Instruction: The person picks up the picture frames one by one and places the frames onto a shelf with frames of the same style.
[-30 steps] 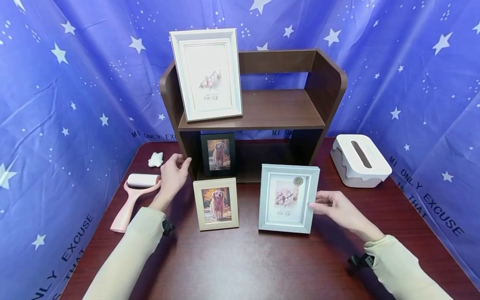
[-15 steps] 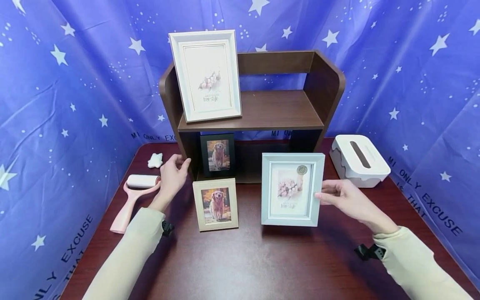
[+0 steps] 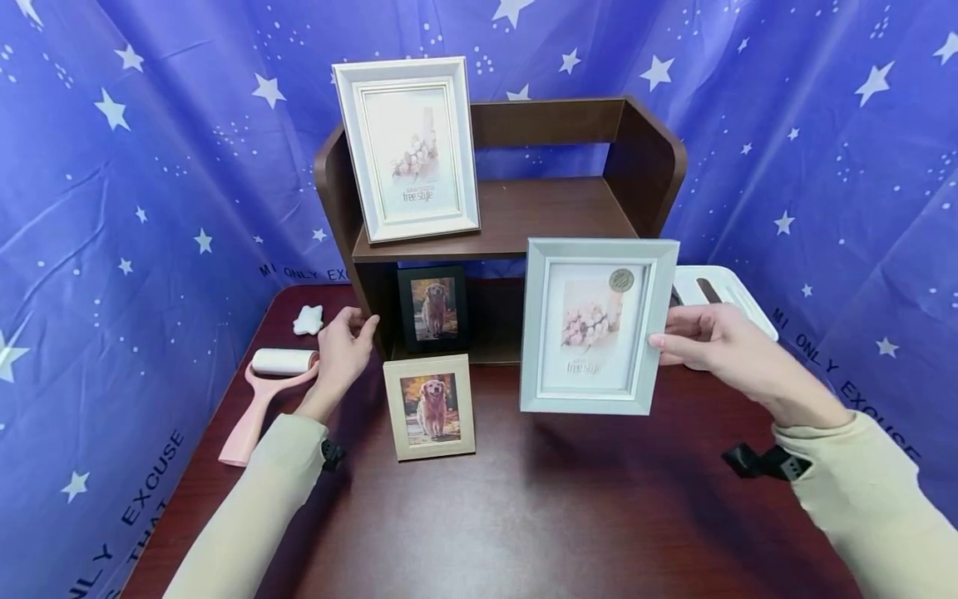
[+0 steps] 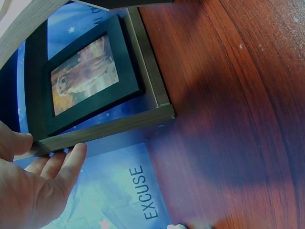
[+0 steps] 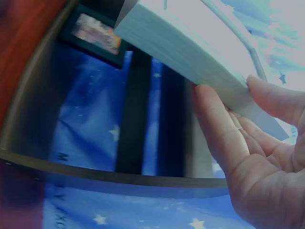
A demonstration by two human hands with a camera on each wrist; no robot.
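**Right hand [image 3: 737, 353] holds grey frame [image 3: 597, 326] above table [image 3: 479, 532]; left hand [image 3: 346, 353] grips shelf [image 3: 550, 208]**

The right hand pinches the grey frame by its right edge, thumb on the front face and fingers at the side and back. The frame hangs nearly upright just left of that hand, its flower picture facing the person, with a shadow on the table below it. It covers part of the shelf behind.

The left hand pinches the front edge of the shelf's left side panel; in the left wrist view the thumb lies on one side of the board and the fingers on the other.

Just right of the left hand, inside the lower tier, stands the black frame [image 3: 434, 309] with a dog photo. Nearer the person, between the two hands, the beige frame [image 3: 430, 408] stands on the table, tilted back slightly, with a dog photo too. Above the left hand, the white frame [image 3: 407, 154] leans back on the upper tier.

The pink roller [image 3: 253, 420] lies just left of the left hand, the white star [image 3: 308, 320] a little beyond it. Behind the right hand sits the tissue box [image 3: 737, 291], partly hidden.
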